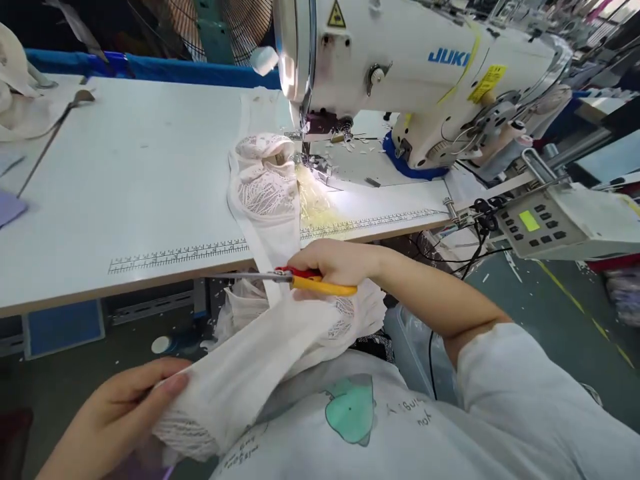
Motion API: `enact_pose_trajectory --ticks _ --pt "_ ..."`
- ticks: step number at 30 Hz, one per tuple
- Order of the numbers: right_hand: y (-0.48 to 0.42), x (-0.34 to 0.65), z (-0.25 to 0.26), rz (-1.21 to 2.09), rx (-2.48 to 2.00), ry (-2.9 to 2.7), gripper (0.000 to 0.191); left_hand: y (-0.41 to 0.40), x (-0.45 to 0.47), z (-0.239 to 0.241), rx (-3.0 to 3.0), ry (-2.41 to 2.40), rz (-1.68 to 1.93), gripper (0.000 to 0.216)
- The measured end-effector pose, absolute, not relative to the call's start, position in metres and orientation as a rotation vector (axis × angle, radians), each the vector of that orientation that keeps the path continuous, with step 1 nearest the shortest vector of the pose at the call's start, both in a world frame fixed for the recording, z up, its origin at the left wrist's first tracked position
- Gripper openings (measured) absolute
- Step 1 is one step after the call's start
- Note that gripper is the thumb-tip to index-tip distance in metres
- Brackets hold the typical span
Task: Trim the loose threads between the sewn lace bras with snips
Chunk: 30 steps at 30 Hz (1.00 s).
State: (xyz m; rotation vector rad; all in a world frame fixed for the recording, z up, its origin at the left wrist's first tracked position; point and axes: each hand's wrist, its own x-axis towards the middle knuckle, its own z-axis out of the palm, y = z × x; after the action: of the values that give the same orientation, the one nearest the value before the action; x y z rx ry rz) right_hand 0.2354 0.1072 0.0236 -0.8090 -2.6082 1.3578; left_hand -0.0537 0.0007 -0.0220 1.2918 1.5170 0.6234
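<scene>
My right hand (334, 261) is closed around scissors (320, 285) with red and yellow handles, their blades pointing left along the table's front edge. Below the blades, white bra fabric (245, 350) stretches from my lap toward the lower left. My left hand (137, 397) pinches its far end between thumb and fingers. A white lace bra cup (265, 180) lies on the table beside the needle, joined to a white strip that runs down behind the scissors. More lace (345, 317) bunches under my right hand.
A white JUKI sewing machine (400, 60) stands at the table's back right, its control panel (540, 220) to the right. A printed ruler (180, 255) runs along the table's (165, 160) front edge. Thread scraps lie near the needle. A fan (245, 27) stands behind.
</scene>
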Motion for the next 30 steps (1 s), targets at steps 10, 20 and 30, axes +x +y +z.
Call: enact_pose_trajectory --ticks 10,20,30 --pt "0.111 0.207 0.02 1.268 -0.74 -2.741 0.028 0.037 -0.016 -0.04 1.475 1.368 0.74 0.028" --pt "0.132 0.214 0.023 1.318 -0.702 -2.736 0.026 0.045 0.028 -0.033 0.929 1.201 0.889 0.032" --pt "0.132 0.21 0.019 1.304 -0.651 -2.602 0.026 0.045 0.027 -0.024 0.811 1.126 0.862 0.031"
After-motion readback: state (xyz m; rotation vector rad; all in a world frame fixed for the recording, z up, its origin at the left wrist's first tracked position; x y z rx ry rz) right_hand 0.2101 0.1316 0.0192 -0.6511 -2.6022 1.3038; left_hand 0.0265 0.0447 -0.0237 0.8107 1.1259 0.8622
